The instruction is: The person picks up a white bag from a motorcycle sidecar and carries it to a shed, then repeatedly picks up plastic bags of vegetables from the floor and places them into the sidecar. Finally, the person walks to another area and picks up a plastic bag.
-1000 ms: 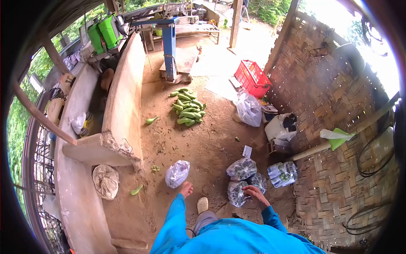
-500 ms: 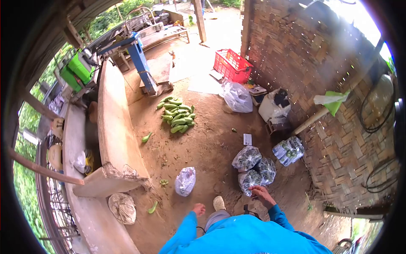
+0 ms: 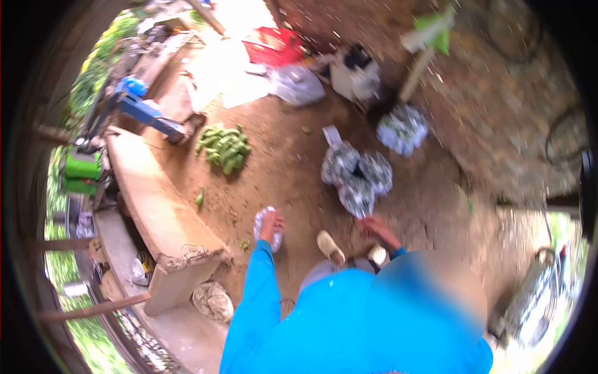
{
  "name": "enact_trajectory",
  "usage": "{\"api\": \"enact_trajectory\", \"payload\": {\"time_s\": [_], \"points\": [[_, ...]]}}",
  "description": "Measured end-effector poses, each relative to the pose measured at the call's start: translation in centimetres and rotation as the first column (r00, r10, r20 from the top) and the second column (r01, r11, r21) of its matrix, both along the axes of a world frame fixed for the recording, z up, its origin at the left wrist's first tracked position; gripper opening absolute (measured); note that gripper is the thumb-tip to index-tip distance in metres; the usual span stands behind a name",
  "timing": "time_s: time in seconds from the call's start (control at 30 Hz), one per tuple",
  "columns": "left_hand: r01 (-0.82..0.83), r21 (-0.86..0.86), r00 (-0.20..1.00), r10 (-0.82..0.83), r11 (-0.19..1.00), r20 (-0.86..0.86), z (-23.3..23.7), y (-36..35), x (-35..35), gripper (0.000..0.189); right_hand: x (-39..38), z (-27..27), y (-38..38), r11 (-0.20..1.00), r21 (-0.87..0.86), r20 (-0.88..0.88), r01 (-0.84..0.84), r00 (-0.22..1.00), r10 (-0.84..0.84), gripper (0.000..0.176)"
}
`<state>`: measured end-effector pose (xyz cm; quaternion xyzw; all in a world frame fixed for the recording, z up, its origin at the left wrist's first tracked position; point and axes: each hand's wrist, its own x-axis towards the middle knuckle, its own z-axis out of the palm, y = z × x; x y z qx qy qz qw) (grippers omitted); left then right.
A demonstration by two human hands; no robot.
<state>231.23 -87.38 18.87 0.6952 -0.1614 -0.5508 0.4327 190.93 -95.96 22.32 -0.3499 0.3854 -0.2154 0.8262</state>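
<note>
My left hand (image 3: 271, 225) is over a whitish plastic bag (image 3: 260, 219) on the dirt floor, its fingers curled onto the bag and somewhat blurred. Part of this bag is hidden under the hand. To the right, my right hand (image 3: 375, 228) has its fingers closed at the near end of a clear plastic bag (image 3: 357, 199) with dark contents I cannot make out. Two similar filled bags, one on the left (image 3: 339, 163) and one on the right (image 3: 377, 172), lie against it.
A pile of green vegetables (image 3: 223, 148) lies beyond my left hand. A low concrete wall (image 3: 162, 199) runs along the left, with a blue scale (image 3: 146, 115) past it. Further off are another filled bag (image 3: 402, 129), a red crate (image 3: 273, 47) and a woven wall (image 3: 498, 118).
My left hand has reached forward onto the whitish bag. My right hand stays at the near clear bag. The view has turned and is blurred, and a second shoe now shows.
</note>
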Motion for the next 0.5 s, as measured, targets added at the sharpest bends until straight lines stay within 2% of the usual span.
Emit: {"api": "enact_trajectory", "payload": {"time_s": [0.03,0.07,0.2,0.27,0.37,0.43,0.5], "points": [[0.028,0.064,0.999,-0.03,0.998,0.031,1.6,0.0,-1.6,0.036,-1.4,1.1,0.3,0.999,-0.043,-0.003,0.023,1.0,-0.023,0.034],[0.048,0.107,0.996,-0.055,0.993,0.065,2.5,-0.2,-3.1,0.036,-2.7,1.4,0.5,0.998,0.002,-0.028,0.061,0.998,-0.061,0.034],[0.088,0.254,0.994,-0.101,0.963,0.035,0.8,3.8,-8.6,0.035,-9.6,-0.1,1.7,0.979,0.119,-0.168,0.168,0.975,-0.146,0.032],[0.079,0.362,0.993,-0.041,0.929,-0.111,-1.7,7.1,-10.5,0.031,-13.1,-1.7,2.5,0.971,0.146,-0.18,0.188,0.97,-0.161,0.032],[0.043,0.429,0.974,0.059,0.902,-0.221,-4.1,11.9,-12.8,0.027,-18.0,-3.7,3.1,0.964,0.187,-0.169,0.189,0.973,-0.158,0.037],[-0.007,0.416,0.966,0.113,0.909,-0.232,-3.8,13.7,-14.1,0.025,-19.7,-3.3,2.0,0.953,0.241,-0.309,0.186,0.945,-0.107,0.038],[-0.055,0.402,0.955,0.165,0.914,-0.245,-4.3,13.9,-15.2,0.023,-20.8,-4.1,0.8,0.956,0.238,-0.322,0.172,0.942,-0.089,0.037]]}}
